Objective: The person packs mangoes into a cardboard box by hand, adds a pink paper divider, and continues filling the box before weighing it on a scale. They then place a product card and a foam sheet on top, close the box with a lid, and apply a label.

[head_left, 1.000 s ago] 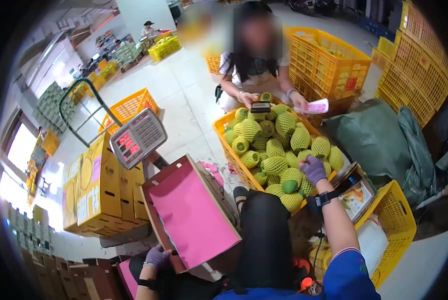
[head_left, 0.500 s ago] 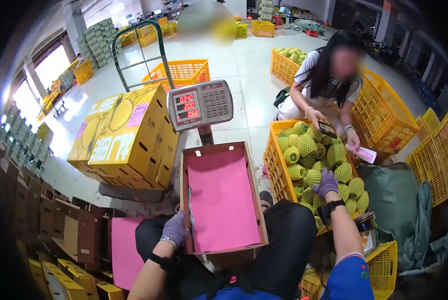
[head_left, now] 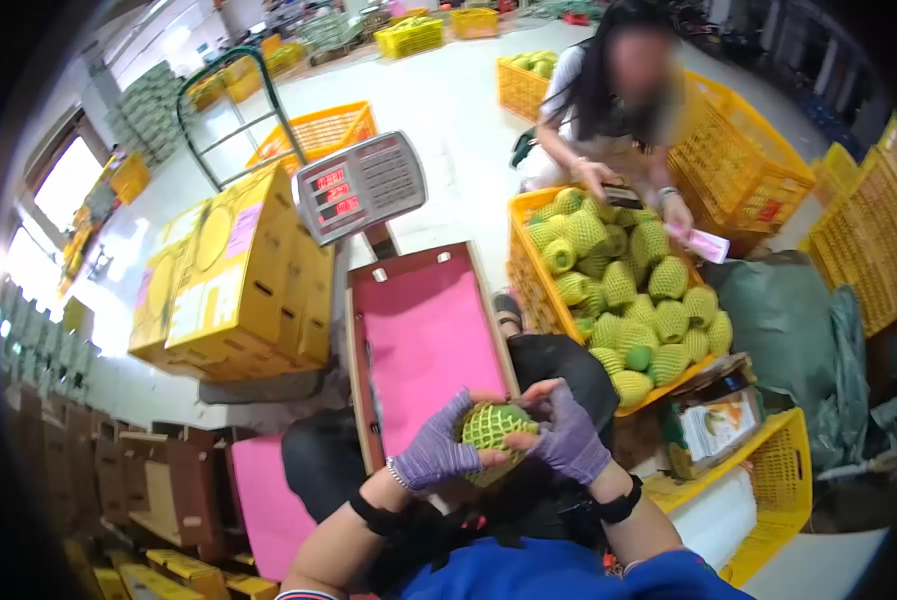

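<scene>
A green mango (head_left: pixel 496 430) in a yellow-green foam net is held between both my hands, over the near end of an open cardboard box. My left hand (head_left: pixel 439 445), in a purple fingerless glove, wraps its left side. My right hand (head_left: pixel 571 432), gloved the same way, grips its right end where bare green skin shows at the top. Pink paper (head_left: pixel 424 340) lines the cardboard box (head_left: pixel 356 370) on my lap. To the right, a yellow crate (head_left: pixel 544 290) is heaped with netted mangoes (head_left: pixel 624 285).
A scale display (head_left: pixel 359 187) with red digits stands beyond the box. Yellow cartons (head_left: pixel 234 280) are stacked on a trolley at left. Across the crate, a person (head_left: pixel 609 130) holds a phone (head_left: pixel 624 197) and a pink-and-white slip (head_left: pixel 709 245). Folded cartons (head_left: pixel 169 480) lie lower left.
My right hand has come from the crate to the box with a mango. My left hand has left the box's edge and joined it on the mango. The view has shifted.
</scene>
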The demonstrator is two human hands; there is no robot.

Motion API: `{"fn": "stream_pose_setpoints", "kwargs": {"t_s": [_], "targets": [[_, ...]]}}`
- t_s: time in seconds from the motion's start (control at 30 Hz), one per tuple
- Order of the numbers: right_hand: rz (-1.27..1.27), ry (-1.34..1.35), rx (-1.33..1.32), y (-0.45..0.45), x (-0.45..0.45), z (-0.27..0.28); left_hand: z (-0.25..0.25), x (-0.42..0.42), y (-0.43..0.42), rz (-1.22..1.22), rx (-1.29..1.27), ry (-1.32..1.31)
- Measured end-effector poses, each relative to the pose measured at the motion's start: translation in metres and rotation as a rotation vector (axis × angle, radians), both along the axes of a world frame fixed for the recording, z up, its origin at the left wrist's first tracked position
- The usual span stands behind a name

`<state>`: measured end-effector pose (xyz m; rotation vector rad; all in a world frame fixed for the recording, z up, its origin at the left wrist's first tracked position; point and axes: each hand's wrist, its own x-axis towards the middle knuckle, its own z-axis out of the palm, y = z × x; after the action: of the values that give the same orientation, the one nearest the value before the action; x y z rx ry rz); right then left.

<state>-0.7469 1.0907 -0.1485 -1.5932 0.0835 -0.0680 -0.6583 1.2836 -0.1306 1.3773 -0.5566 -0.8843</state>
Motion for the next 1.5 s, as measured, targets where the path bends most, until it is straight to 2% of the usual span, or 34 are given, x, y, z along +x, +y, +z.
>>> {"fn": "stream_pose_setpoints", "kwargs": {"t_s": [0.07, 0.13, 0.23, 0.3, 0.37, 0.43, 0.5, 0.53, 0.57, 0.63, 0.67, 0.7, 0.73, 0.77, 0.8, 0.9, 0.93, 1.1, 1.17, 1.2, 1.23, 1.3, 1.33, 1.37, 1.43, 1.5], "targets": [[-0.015, 0.022, 0.052, 0.009, -0.003, -0.007, -0.01, -0.015, 0.008, 0.124, -0.057, 0.095], [-0.03, -0.307, -0.24, 0.019, -0.007, -0.004, -0.014, -0.031, 0.013, 0.249, -0.088, -0.056], [-0.134, -0.375, -0.25, 0.028, -0.01, -0.015, -0.017, -0.043, 0.008, 0.255, -0.122, -0.027], [-0.201, -0.343, -0.232, 0.033, -0.009, -0.019, -0.01, -0.045, 0.003, 0.276, -0.126, 0.025], [-0.223, -0.262, -0.213, 0.035, -0.005, -0.039, 0.001, -0.031, 0.004, 0.229, 0.018, 0.222], [-0.232, -0.211, -0.234, 0.033, 0.007, -0.042, -0.017, -0.012, 0.005, 0.179, 0.131, 0.101], [-0.147, -0.071, -0.333, 0.03, 0.024, -0.045, -0.01, 0.007, 0.001, 0.198, 0.208, 0.07], [-0.013, 0.204, -0.192, 0.022, 0.03, -0.016, -0.015, 0.018, 0.002, 0.204, 0.221, 0.084], [0.001, -0.158, -0.455, 0.003, 0.04, -0.04, -0.017, 0.028, 0.007, 0.233, 0.229, 0.147], [-0.131, -0.366, -0.843, -0.06, 0.061, -0.035, -0.038, 0.059, 0.028, 0.126, 0.634, -0.241], [-0.487, 0.062, -0.684, -0.09, 0.063, -0.024, -0.043, 0.067, 0.033, 0.131, 0.646, -0.232], [-0.564, 0.043, -0.879, -0.15, 0.07, -0.057, -0.046, 0.075, 0.034, 0.02, 0.952, -0.359], [-0.556, 0.344, -1.167, -0.179, 0.075, -0.062, -0.051, 0.08, 0.035, -0.108, 1.25, -0.487], [-0.581, 0.637, -1.318, -0.199, 0.082, -0.073, -0.06, 0.081, 0.035, -0.119, 1.245, -0.491], [-0.496, 0.92, -1.216, -0.214, 0.09, -0.076, -0.072, 0.076, 0.034, -0.179, 1.32, -0.507], [-0.287, 1.165, -1.095, -0.236, 0.101, -0.101, -0.103, 0.064, 0.029, -0.272, 1.448, -0.535], [-0.334, 1.187, -1.106, -0.23, 0.104, -0.1, -0.101, 0.061, 0.026, -0.283, 1.522, -0.53], [-0.292, 1.14, -1.056, -0.252, 0.103, -0.1, -0.094, 0.062, 0.027, -0.324, 1.5, -0.533], [-0.264, 0.933, -0.931, -0.268, 0.088, -0.102, -0.097, 0.053, 0.03, -0.283, 1.535, -0.587], [-0.287, 0.739, -0.84, -0.284, 0.076, -0.117, -0.099, 0.053, 0.031, -0.316, 1.536, -0.614], [-0.431, 0.522, -0.845, -0.268, 0.064, -0.104, -0.092, 0.051, 0.029, -0.309, 1.529, -0.618], [-0.514, 0.297, -0.725, -0.234, 0.045, -0.073, -0.062, 0.038, 0.016, -0.061, 1.402, -0.986], [-0.567, 0.171, -0.703, -0.216, 0.037, -0.067, -0.049, 0.036, 0.006, 0.048, 1.095, -0.984], [-0.654, 0.02, -0.745, -0.194, 0.029, -0.071, -0.035, 0.033, -0.006, 0.147, 0.793, -0.956], [-0.547, 0.023, -0.752, -0.119, 0.021, -0.022, -0.002, 0.019, -0.038, 0.155, 0.161, -0.507], [-0.404, -0.085, -0.654, -0.06, 0.021, 0.006, 0.01, 0.006, -0.062, 0.173, 0.018, -0.541]]}}
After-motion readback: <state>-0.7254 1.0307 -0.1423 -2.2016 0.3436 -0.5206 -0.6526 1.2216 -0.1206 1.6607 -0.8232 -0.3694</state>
